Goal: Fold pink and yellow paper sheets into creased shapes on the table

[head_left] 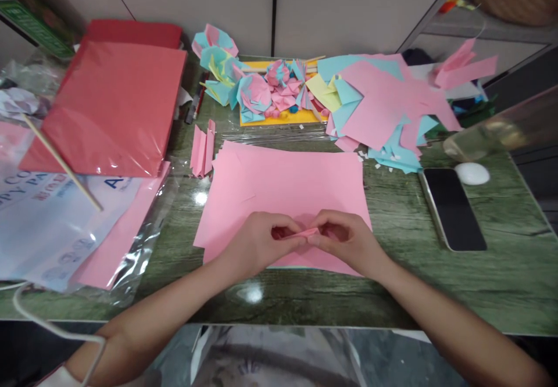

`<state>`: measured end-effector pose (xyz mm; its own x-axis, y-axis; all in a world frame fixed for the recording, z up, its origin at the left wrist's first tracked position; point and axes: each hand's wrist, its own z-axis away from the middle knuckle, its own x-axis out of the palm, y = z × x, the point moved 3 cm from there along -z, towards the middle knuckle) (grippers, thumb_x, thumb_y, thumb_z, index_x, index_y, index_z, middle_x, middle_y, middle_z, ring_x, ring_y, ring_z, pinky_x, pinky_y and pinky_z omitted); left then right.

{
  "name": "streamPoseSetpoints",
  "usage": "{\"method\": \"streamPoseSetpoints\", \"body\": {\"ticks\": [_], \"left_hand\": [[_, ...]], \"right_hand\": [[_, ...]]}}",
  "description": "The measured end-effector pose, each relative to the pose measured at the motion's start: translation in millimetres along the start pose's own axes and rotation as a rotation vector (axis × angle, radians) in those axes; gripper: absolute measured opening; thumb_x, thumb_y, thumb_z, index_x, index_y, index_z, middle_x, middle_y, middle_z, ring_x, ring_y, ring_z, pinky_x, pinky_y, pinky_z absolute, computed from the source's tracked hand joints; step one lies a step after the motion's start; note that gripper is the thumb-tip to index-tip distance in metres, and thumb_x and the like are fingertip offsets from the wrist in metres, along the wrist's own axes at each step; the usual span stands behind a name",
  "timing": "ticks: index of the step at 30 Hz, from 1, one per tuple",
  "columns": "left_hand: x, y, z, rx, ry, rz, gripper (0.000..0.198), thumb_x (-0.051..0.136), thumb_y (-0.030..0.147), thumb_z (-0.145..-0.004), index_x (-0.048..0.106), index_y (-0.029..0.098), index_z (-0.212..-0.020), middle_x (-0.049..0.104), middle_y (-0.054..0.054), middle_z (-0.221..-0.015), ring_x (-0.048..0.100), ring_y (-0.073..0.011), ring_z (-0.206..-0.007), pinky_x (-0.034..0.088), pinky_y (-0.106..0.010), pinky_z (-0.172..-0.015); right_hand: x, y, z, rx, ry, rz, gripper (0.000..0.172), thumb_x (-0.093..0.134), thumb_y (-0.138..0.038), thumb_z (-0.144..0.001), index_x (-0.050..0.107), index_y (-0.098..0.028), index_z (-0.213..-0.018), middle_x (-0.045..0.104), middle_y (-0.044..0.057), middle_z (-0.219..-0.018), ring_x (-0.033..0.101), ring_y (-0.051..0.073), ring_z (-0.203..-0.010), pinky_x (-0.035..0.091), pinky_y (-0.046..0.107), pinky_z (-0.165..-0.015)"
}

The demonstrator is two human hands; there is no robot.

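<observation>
Between my two hands is a small folded strip of pink paper (310,233), pinched from both sides. My left hand (261,239) grips its left part between thumb and fingers. On the other end, the thumb and fingers of my right hand (349,239) are closed. Much of the strip is hidden behind the fingers. Beneath the hands lies a stack of pink paper sheets (288,183) on the green table. A pleated pink paper piece (203,149) rests just left of the stack.
Paper flowers (257,93) lie on a yellow sheet at the back, with thin wires (279,138) before them. Cut pink and blue paper (383,102) is piled back right. A phone (453,208) and white mouse (472,173) sit right; red packs (113,102) and a stick (63,163) left.
</observation>
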<state>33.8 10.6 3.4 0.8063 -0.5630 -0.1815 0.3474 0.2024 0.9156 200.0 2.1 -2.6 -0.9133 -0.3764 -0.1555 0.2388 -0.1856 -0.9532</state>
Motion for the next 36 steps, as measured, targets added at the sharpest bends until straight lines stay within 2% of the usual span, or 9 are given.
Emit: {"method": "streamPoseSetpoints", "body": {"ticks": [12, 21, 25, 31, 36], "left_hand": [[2.9, 2.0, 0.4, -0.035, -0.022, 0.041, 0.031, 0.060, 0.043, -0.078, 0.067, 0.015, -0.066, 0.055, 0.002, -0.057, 0.039, -0.0073, -0.053, 0.032, -0.019, -0.050], [1.1, 2.7, 1.4, -0.042, -0.021, 0.014, 0.021, 0.059, 0.031, -0.078, 0.067, 0.015, -0.066, 0.054, 0.003, -0.058, 0.040, -0.0075, -0.055, 0.032, -0.020, -0.052], [1.7, 2.8, 1.3, -0.045, -0.035, 0.029, 0.023, 0.059, 0.033, -0.078, 0.067, 0.015, -0.067, 0.054, 0.003, -0.058, 0.041, -0.0081, -0.055, 0.032, -0.020, -0.052], [0.6, 1.5, 0.4, -0.032, 0.014, 0.006, 0.025, 0.059, 0.037, -0.079, 0.069, 0.016, -0.070, 0.057, 0.002, -0.059, 0.043, -0.0087, -0.056, 0.032, -0.020, -0.052], [1.7, 0.3, 0.2, -0.023, 0.031, 0.002, 0.031, 0.059, 0.043, -0.079, 0.069, 0.016, -0.070, 0.060, 0.001, -0.062, 0.045, -0.0099, -0.059, 0.033, -0.021, -0.054]], "right_hand": [[0.6, 5.1, 0.6, 0.031, -0.019, -0.014, 0.020, 0.065, -0.037, -0.076, 0.061, -0.019, -0.068, 0.054, -0.002, -0.061, 0.044, 0.010, -0.057, 0.035, 0.024, -0.053], [-1.2, 2.3, 0.7, 0.029, -0.022, -0.128, 0.017, 0.063, -0.036, -0.078, 0.064, -0.020, -0.072, 0.060, 0.000, -0.068, 0.055, 0.012, -0.065, 0.046, 0.027, -0.061], [-0.9, 1.5, 1.9, -0.014, -0.010, -0.071, 0.018, 0.062, -0.036, -0.079, 0.063, -0.021, -0.070, 0.059, 0.000, -0.066, 0.054, 0.012, -0.063, 0.045, 0.025, -0.059], [1.9, 4.3, 3.5, 0.005, 0.000, 0.025, 0.017, 0.057, -0.035, -0.084, 0.060, -0.021, -0.075, 0.059, 0.000, -0.071, 0.054, 0.012, -0.068, 0.043, 0.026, -0.063], [2.7, 6.4, 2.5, -0.006, 0.010, 0.111, 0.020, 0.057, -0.038, -0.083, 0.058, -0.021, -0.072, 0.056, -0.001, -0.067, 0.050, 0.012, -0.064, 0.039, 0.025, -0.059]]}}
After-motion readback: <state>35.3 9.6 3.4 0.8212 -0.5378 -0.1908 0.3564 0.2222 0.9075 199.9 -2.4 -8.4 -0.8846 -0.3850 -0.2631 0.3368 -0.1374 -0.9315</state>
